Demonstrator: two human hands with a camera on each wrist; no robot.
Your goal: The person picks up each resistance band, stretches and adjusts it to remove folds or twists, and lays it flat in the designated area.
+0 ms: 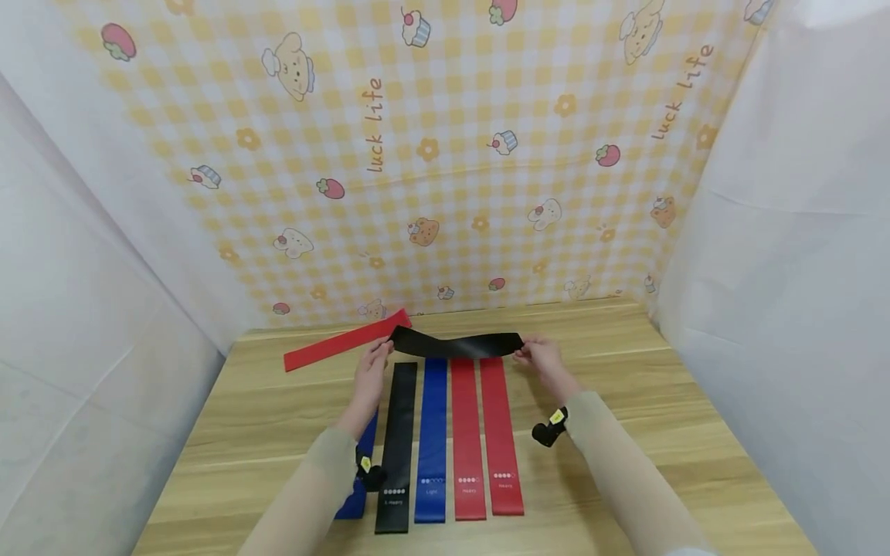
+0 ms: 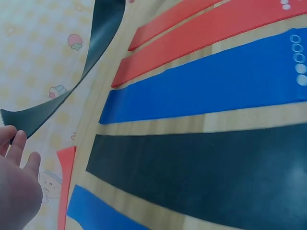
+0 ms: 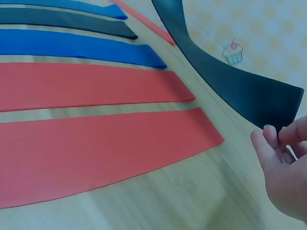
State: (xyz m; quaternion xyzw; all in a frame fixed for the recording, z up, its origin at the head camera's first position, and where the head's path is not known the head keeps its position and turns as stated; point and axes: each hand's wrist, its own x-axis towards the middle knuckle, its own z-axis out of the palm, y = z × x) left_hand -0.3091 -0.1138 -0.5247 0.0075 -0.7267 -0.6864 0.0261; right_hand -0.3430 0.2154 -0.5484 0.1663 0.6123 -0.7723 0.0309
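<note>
A black band (image 1: 459, 347) is held up sideways, sagging and slightly twisted, above the far ends of the laid-out bands. The left hand (image 1: 371, 374) pinches its left end; the right hand (image 1: 545, 361) pinches its right end. In the left wrist view the left hand (image 2: 19, 184) grips a corner of the held band (image 2: 48, 112). Thumb and fingers of the right hand (image 3: 285, 167) pinch the band's lower corner in the right wrist view. Below lie a black band (image 1: 397, 448), a blue band (image 1: 432, 440) and two red bands (image 1: 467, 440), (image 1: 502, 440) side by side.
Another blue band (image 1: 353, 500) lies partly under the left forearm. One more red band (image 1: 337, 344) lies slanted at the back left of the wooden table (image 1: 598, 479). A checked cloth (image 1: 459, 193) hangs behind, with white sheets (image 1: 786, 255) at both sides.
</note>
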